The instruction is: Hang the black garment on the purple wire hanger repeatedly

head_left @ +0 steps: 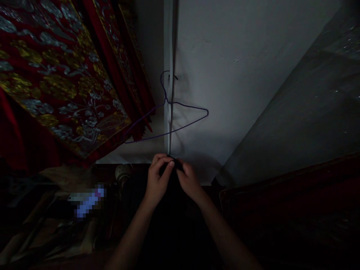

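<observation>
Close together in the lower middle, my left hand and my right hand are both closed, fingertips nearly meeting. Between them they pinch a small black thing; its kind is too dark to tell. The left thumb presses against its upper end. Just above my fingers is the lower end of a narrow pale strip that runs down the wall. A thin purple clothes hanger hangs by its hook near that strip, with no garment on it, beyond the reach of my fingers.
Red cloth with gold and silver embroidery hangs at the upper left. A pale wall lies ahead, with clear plastic-like sheeting at right. Dark red fabric lies lower right. A clog-type shoe shows at lower left.
</observation>
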The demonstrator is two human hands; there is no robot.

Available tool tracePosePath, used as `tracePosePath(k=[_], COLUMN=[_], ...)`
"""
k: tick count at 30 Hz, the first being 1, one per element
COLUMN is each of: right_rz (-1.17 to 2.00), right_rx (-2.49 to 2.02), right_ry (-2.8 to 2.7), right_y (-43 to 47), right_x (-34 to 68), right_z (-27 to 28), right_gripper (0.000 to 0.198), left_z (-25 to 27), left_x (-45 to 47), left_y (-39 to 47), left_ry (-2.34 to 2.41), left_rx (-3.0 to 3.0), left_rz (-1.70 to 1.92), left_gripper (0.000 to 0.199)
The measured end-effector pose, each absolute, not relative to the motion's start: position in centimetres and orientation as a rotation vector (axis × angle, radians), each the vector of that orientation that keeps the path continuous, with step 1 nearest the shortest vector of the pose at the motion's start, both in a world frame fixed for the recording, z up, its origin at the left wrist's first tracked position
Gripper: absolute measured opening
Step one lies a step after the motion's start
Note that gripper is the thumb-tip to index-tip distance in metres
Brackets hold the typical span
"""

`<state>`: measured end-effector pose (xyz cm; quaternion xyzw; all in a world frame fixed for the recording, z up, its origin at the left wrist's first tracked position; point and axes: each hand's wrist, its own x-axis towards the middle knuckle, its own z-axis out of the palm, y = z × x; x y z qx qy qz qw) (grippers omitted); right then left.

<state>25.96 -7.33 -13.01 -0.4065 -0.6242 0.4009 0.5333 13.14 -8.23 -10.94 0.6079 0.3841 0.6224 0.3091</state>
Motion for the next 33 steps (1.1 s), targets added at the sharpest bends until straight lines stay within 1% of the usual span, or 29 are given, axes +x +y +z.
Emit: tracePosePath(k=[1,2,4,6,8,11,14,16,17,20,22,25,28,31,33], right_rz=[1.026,1.11,1.303,1.428,1.36,1.002,0.582,0.43,0.428,0.602,0.656,0.669,0.673,0.605,0.594], right_rx=[-0.968,-0.979,-1.038,-1.114,-1.173,-1.155,-1.033,-0.987,-0.979,-0.944,-0.919,-0.97,-1.039,-1.05,-1.069], right_ry=[-1.479,-1.459,-1.377,-1.268,-1.224,-1.403,-1.628,-1.582,-1.506,-1.356,-1.408,-1.605,-1.746,-1.774,-1.786], right_y=[-6.9,-6.6,-5.9,-5.2,-4.2,-2.2,0.2,1.7,2.5,4.5,5.4,6.2,6.0,5.3,4.8], right_x=[26.3,26.8,27.9,29.2,30.8,33.3,34.7,34.6,34.2,32.6,31.8,31.8,33.3,35.0,35.7], right_z=[-12.5,-12.1,-11.1,-9.8,-8.2,-5.4,-3.6,-3.5,-3.8,-5.0,-5.8,-6.7,-7.1,-6.7,-5.9], right_gripper=[0.02,0.019,0.014,0.01,0.01,0.008,0.023,0.033,0.035,0.036,0.034,0.024,0.018,0.019,0.024], left_z=[-10.8,-10.7,-10.7,-11.1,-11.7,-12.4,-12.3,-12.2,-12.1,-12.4,-12.7,-12.8,-12.1,-10.3,-8.8], left_x=[12.9,12.6,11.9,11.3,10.6,9.0,6.9,5.5,4.7,2.5,0.9,-1.7,-3.8,-4.6,-4.4], left_y=[-8.0,-7.9,-7.5,-7.2,-6.7,-5.7,-4.5,-3.8,-3.5,-2.7,-2.1,-1.1,-0.5,-0.5,-0.7], left_ry=[1.011,0.985,0.901,0.848,0.859,0.883,0.894,0.979,1.043,1.174,1.225,1.341,1.417,1.432,1.449], left_rx=[1.62,1.61,1.559,1.543,1.609,1.751,1.874,1.928,1.943,1.92,1.849,1.767,1.736,1.775,1.867], left_rz=[1.614,1.546,1.33,1.083,0.847,0.651,0.695,0.7,0.692,0.718,0.773,0.871,1.011,1.131,1.166], left_gripper=[0.01,0.015,0.03,0.035,0.031,0.024,0.019,0.017,0.014,0.008,0.011,0.013,0.01,0.007,0.013])
